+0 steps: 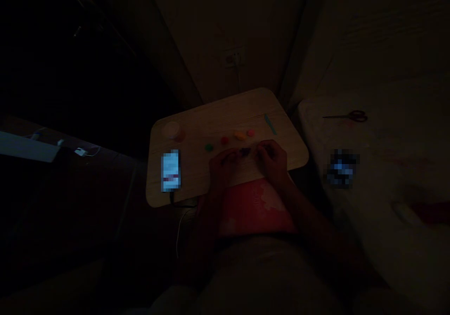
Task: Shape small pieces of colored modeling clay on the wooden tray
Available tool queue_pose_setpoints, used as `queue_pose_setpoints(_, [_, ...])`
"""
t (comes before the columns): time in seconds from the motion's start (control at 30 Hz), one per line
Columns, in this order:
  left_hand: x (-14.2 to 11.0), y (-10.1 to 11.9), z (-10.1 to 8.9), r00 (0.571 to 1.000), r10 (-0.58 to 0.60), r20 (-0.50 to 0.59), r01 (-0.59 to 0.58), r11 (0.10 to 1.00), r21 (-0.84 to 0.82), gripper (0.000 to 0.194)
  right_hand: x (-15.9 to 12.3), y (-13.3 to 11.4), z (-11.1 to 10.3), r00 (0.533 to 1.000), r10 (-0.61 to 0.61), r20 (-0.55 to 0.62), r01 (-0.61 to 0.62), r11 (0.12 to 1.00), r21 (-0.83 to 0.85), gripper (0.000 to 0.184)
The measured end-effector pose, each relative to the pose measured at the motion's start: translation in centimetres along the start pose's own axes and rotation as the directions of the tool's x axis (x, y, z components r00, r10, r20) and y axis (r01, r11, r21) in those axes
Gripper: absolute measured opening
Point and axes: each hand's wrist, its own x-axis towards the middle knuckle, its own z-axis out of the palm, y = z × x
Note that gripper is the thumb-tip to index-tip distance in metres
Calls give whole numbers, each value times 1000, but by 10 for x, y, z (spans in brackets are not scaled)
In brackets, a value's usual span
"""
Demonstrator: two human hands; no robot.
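Note:
In dim light, my left hand (224, 162) rests over the near side of the small wooden table, its fingers curled and close together. A dark purplish lump (245, 151) lies right by its fingertips; whether they touch it is too dark to tell. To the right of the lump, my right hand (272, 158) has its thumb and fingers drawn into a pinch, and anything between them is hidden. Just beyond the hands sit a green lump (209, 147), a red lump (224, 140), a yellow-orange lump (239, 136) and a pink lump (251, 132). Farther right lies a flat teal strip (270, 124).
A lit phone (170, 170) lies on the left of the table (197, 120), with a round pale tub (171, 131) behind it. On the pale surface at right are scissors (346, 116) and a blurred device (341, 168). A wall socket (232, 58) is behind.

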Motion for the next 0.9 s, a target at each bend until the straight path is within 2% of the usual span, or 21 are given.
queue_pose_setpoints(0.17, [-2,5,3,999,-46,-23,45,999,-19,20,0,-2,0,1000,4,1,-4,1000,-13,14])
queue_pose_setpoints(0.33, [-4,11,3,996,-87,-26,88,995,42,15,0,-5,-1,1000,0,8,0,1000,-27,13])
queue_pose_setpoints(0.5, [-5,8,3,993,-117,-34,117,993,-1,22,-1,-6,-1,1000,0,10,0,1000,-23,15])
queue_pose_setpoints(0.9, [-4,10,2,995,-97,-8,97,995,16,33,0,-5,-1,999,-17,28,18,999,-46,15])
